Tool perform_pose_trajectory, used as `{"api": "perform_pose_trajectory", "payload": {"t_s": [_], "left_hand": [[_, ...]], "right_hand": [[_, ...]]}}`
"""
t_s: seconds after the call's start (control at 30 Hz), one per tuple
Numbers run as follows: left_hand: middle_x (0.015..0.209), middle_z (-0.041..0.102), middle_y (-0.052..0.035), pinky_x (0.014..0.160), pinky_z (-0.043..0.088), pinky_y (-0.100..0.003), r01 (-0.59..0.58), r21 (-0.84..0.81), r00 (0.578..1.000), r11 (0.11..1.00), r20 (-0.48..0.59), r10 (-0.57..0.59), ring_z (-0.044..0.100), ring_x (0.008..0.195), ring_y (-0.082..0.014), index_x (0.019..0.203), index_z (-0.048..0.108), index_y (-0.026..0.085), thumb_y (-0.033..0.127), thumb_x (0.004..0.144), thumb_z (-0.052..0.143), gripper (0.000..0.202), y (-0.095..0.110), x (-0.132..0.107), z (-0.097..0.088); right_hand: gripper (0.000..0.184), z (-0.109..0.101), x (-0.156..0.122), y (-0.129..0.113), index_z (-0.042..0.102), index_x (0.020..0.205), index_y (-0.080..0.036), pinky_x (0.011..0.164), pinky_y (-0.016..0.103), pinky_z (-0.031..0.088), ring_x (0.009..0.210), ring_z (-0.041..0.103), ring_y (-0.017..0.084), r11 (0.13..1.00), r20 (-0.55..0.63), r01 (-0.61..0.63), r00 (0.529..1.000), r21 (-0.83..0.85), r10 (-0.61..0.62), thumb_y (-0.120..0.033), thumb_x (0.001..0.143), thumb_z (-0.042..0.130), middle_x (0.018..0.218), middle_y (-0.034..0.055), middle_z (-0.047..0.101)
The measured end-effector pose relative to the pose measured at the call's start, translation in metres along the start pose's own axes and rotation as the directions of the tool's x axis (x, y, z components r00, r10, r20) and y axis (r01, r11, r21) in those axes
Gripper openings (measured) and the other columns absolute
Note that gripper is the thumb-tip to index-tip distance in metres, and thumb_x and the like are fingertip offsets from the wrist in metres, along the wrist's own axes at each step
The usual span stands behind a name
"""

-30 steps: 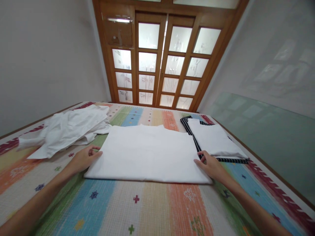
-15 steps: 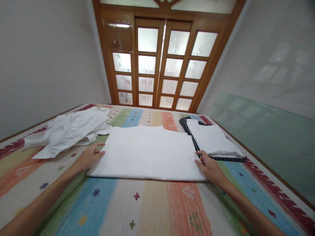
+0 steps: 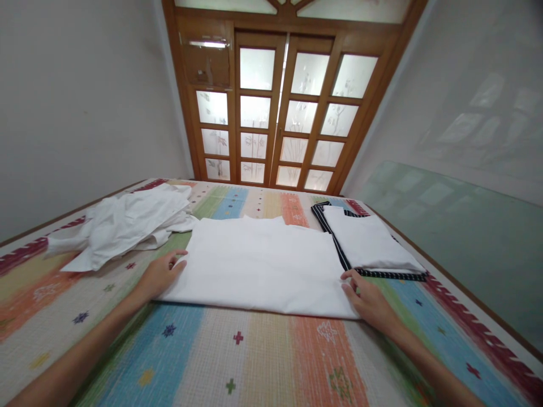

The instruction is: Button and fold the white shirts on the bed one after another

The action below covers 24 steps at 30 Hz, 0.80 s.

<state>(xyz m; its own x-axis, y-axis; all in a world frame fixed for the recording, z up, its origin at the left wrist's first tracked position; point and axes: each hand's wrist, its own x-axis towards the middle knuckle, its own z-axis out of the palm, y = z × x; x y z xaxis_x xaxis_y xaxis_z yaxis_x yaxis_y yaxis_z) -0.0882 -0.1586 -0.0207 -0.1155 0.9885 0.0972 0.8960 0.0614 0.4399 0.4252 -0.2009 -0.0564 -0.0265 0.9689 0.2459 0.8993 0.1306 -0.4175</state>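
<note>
Folded white cloth flat on striped bedspread, dead centre of view. Left hand at cloth's 9 o'clock edge, fingers loosely extended, tips resting on the hem, nothing visibly pinched. Right hand at cloth's 4 o'clock corner, fingers bent down onto the fabric; pinching or only pressing, cannot tell. Versus a second ago: slight inward creep of left hand onto the edge, slide of right hand from beside the dark trim down to the near corner. Cloth itself unmoved, same flat rectangle, both ends now under contact. Crumpled white garment at 10 o'clock, near cloth's far-left corner. Folded dark-trimmed piece at 2 o'clock, just beside cloth's right edge. Wooden glazed door at 12 o'clock.
</note>
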Motion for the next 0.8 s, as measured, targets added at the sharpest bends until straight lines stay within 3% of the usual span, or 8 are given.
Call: {"api": "perform_pose_trajectory", "payload": {"t_s": [0.1,0.2,0.27,0.33,0.43,0.57,0.67,0.8], "left_hand": [[0.073,0.066,-0.0030,0.073,0.047,-0.031,-0.011,0.064,1.000,0.998,-0.007,0.011,0.062,0.070,-0.0219,0.114,0.064,0.017,0.044,0.078,0.039,0.052,-0.002,-0.002,0.005],[0.097,0.068,-0.0118,0.080,0.049,-0.036,-0.044,0.184,0.998,0.982,-0.045,0.054,0.064,0.085,-0.0265,0.118,0.061,0.013,0.044,0.084,0.032,0.055,-0.001,-0.013,0.012],[0.108,0.064,-0.0176,0.079,0.050,-0.041,-0.047,0.283,0.995,0.958,-0.074,0.071,0.063,0.090,-0.0304,0.119,0.060,0.011,0.043,0.089,0.024,0.057,0.001,-0.024,0.015],[0.108,0.062,-0.0198,0.077,0.050,-0.045,-0.053,0.365,0.991,0.930,-0.094,0.094,0.063,0.090,-0.0330,0.116,0.061,0.010,0.041,0.091,0.021,0.057,0.000,-0.036,0.016],[0.110,0.062,-0.0215,0.085,0.049,-0.049,-0.119,0.410,0.967,0.904,-0.160,0.199,0.060,0.098,-0.0358,0.109,0.064,0.011,0.041,0.090,0.028,0.051,-0.003,-0.047,0.014],[0.125,0.060,-0.0173,0.103,0.041,-0.050,-0.315,0.321,0.893,0.893,-0.219,0.394,0.054,0.117,-0.0336,0.112,0.063,0.015,0.039,0.090,0.037,0.042,0.002,-0.048,0.019],[0.133,0.059,-0.0115,0.109,0.038,-0.044,-0.518,0.241,0.823,0.820,-0.120,0.555,0.048,0.128,-0.0270,0.122,0.060,0.017,0.041,0.094,0.037,0.043,0.030,-0.052,0.034],[0.146,0.049,-0.0103,0.113,0.034,-0.041,-0.767,0.126,0.641,0.630,0.086,0.763,0.034,0.141,-0.0235,0.136,0.050,0.017,0.043,0.098,0.036,0.048,0.086,-0.074,0.059]], "right_hand": [[0.028,0.008,-0.007,0.000,0.056,0.092,-0.021,0.058,0.031,0.039,0.059,0.059,0.021,0.996,-0.020,0.017,1.000,-0.092,-0.019,-0.038,0.092,0.034,0.063,0.0026,0.059],[0.030,0.012,-0.015,-0.007,0.057,0.092,-0.020,0.064,0.032,0.042,0.072,0.062,0.023,0.968,-0.054,0.024,0.998,-0.250,-0.039,-0.032,0.096,0.030,0.083,0.0093,0.066],[0.031,0.012,-0.020,-0.012,0.058,0.092,-0.020,0.063,0.031,0.042,0.075,0.061,0.023,0.931,-0.074,0.020,0.996,-0.364,-0.050,-0.029,0.097,0.029,0.090,0.0108,0.065],[0.030,0.009,-0.022,-0.018,0.060,0.091,-0.020,0.060,0.029,0.041,0.078,0.058,0.023,0.888,-0.096,0.018,0.993,-0.459,-0.070,-0.028,0.097,0.032,0.090,0.0113,0.062],[0.024,0.004,-0.019,-0.027,0.062,0.088,-0.020,0.060,0.028,0.041,0.085,0.055,0.025,0.854,-0.123,0.037,0.985,-0.518,-0.117,-0.025,0.094,0.039,0.089,0.0117,0.056],[0.019,0.005,0.003,-0.047,0.063,0.094,-0.019,0.085,0.039,0.046,0.097,0.053,0.027,0.877,-0.090,0.211,0.957,-0.432,-0.274,-0.016,0.087,0.046,0.103,0.0134,0.057],[0.022,0.018,0.031,-0.072,0.063,0.104,-0.018,0.099,0.046,0.041,0.111,0.051,0.029,0.881,-0.045,0.372,0.915,-0.290,-0.401,-0.021,0.090,0.045,0.118,0.0151,0.057],[0.037,0.052,0.075,-0.111,0.057,0.122,-0.014,0.110,0.048,0.034,0.132,0.040,0.030,0.869,0.018,0.492,0.871,-0.059,-0.492,-0.032,0.097,0.038,0.137,0.0179,0.050]]}}
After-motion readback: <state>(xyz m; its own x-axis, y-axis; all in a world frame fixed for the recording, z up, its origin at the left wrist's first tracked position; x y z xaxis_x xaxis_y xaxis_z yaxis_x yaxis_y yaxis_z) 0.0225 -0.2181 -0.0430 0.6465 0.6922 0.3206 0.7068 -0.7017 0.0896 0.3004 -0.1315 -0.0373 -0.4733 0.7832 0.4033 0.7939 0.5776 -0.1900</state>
